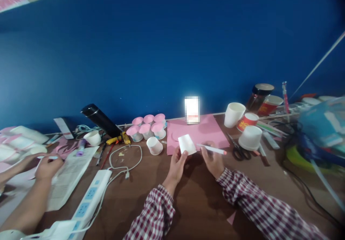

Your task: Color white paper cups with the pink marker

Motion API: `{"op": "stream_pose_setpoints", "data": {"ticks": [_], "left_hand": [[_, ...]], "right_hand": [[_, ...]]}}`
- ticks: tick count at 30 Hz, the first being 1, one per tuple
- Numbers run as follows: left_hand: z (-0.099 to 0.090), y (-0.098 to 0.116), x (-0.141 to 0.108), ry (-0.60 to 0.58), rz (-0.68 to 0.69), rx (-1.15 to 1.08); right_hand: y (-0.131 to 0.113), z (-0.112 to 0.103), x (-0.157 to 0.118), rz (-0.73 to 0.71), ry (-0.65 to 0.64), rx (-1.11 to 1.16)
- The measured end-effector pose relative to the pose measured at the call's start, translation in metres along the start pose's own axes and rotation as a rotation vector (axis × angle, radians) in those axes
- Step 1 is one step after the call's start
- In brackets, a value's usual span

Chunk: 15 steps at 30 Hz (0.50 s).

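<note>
A: What lies against the back edge of the tabletop?
B: A pink sheet, near that edge's middle.
A: And the hands?
B: By the sheet's front edge: the left hand pinches a white cup; the right hand grips a pen, thin end toward the cup.

The held cup looks matt paper, the pen smooth plastic.

Six upright pink-topped cups — two checked-sleeved hands — one power strip
</note>
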<state>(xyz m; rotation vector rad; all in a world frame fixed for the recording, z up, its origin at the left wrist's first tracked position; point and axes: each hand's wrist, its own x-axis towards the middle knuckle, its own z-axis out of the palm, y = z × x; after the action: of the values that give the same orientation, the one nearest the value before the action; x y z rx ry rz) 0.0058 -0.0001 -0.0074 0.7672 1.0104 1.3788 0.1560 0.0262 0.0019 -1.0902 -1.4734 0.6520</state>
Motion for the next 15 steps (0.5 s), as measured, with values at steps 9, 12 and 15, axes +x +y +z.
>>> {"op": "stream_pose_setpoints", "data": {"ticks": [9, 12, 15], "left_hand": [[0.0015, 0.0013, 0.0003, -0.004, 0.040, 0.017], [0.0011, 0.0014, 0.0009, -0.015, 0.055, 0.014], [0.0007, 0.0014, 0.0018, -0.024, 0.054, 0.013]], "right_hand": [[0.0021, 0.0023, 0.0013, 0.011, -0.015, -0.017], [0.0040, 0.0033, 0.0031, -0.011, -0.016, -0.022], [0.0063, 0.0042, 0.0038, -0.030, -0.016, -0.016]]}}
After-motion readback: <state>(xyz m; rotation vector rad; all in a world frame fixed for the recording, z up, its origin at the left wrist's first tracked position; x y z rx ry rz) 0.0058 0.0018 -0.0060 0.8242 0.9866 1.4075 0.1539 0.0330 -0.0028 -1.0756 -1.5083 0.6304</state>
